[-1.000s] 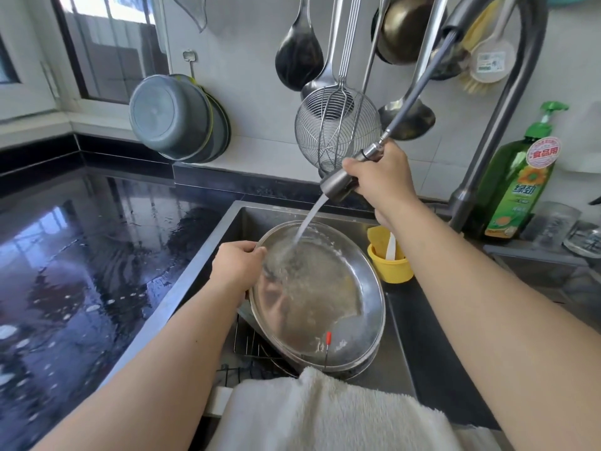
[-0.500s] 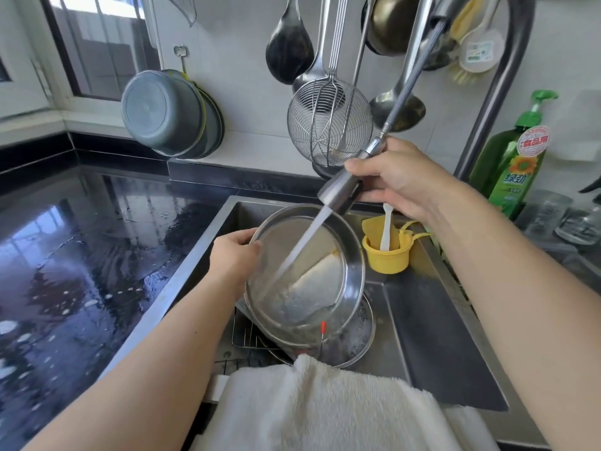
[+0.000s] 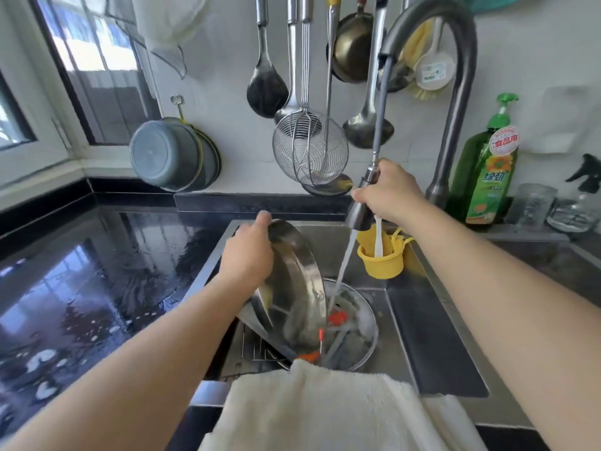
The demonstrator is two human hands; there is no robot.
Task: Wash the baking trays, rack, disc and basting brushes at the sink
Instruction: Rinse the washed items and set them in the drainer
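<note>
My left hand grips the rim of a round steel baking tray, held nearly on edge over the sink with its underside towards me. My right hand holds the pull-out spray head; its stream falls just right of the tilted tray into a second round tray lying in the sink. Basting brushes with red parts lie in that lower tray under the water. A wire rack shows beneath the trays at the sink's left.
A yellow cup with a white utensil hangs at the sink's back right. A white towel drapes over the front edge. Ladles and a wire skimmer hang above. A green soap bottle stands right; the wet black counter lies left.
My left hand has turned the tray up from facing me to nearly on edge. The spray head swung right, so the stream now falls into the lower tray with the brushes.
</note>
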